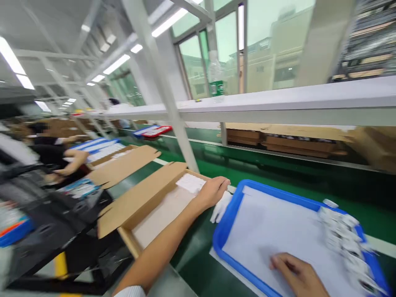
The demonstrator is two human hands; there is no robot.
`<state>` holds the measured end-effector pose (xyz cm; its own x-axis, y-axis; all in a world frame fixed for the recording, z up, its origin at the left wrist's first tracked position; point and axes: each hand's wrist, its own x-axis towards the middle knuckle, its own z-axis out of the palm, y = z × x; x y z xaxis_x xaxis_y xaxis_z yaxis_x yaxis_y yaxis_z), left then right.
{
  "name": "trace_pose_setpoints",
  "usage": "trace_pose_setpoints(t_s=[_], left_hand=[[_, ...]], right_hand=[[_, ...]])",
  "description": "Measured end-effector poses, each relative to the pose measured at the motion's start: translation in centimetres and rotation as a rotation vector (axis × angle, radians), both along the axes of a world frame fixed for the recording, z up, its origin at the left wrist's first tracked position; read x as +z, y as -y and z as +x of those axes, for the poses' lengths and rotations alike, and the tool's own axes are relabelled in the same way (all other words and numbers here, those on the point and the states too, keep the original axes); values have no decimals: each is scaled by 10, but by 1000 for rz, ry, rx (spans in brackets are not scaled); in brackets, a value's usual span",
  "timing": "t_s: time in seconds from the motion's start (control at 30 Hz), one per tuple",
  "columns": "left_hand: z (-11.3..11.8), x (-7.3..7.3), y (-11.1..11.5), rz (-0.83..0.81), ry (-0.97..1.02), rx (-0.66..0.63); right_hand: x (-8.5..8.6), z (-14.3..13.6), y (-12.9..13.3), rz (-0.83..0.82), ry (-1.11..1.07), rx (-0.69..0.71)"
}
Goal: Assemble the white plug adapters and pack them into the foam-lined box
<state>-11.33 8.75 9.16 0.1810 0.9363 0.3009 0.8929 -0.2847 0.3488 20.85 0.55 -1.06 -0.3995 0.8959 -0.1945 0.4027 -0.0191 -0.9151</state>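
Note:
My left hand [213, 192] reaches over the far right corner of an open cardboard box [139, 214], its fingers curled; whatever they hold, if anything, is hidden. White pieces [190, 182] lie in the box beside that wrist. A white glove-like item [221, 207] rests between the box and a blue tray [225, 231]. Above the tray's white lining, my right hand [295, 274] is curled with thumb and index finger close together, and nothing clear shows between them. Several small white parts [343, 239] are lined up along the tray's right side.
A white post [167, 82] rises behind the box to a long white shelf [278, 101] holding a bottle [217, 82]. Cardboard boxes [297, 144] lie below it. At the left, a person [52, 152] sits by another open box [123, 165]. A green belt [216, 161] runs behind.

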Motion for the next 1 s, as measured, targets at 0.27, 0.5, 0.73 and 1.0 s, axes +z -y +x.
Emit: trace_pose_setpoints(t_s=[0.27, 0.5, 0.73, 1.0], left_hand=[[177, -47, -1, -267, 35, -703], [270, -55, -22, -295, 42, -703], [254, -64, -37, -400, 225, -668], [141, -42, -9, -584, 745, -541]], right_hand=[[12, -10, 9, 176, -80, -44], [3, -10, 9, 207, -75, 27], [3, -8, 7, 229, -82, 1], [-9, -9, 1, 197, -217, -230]])
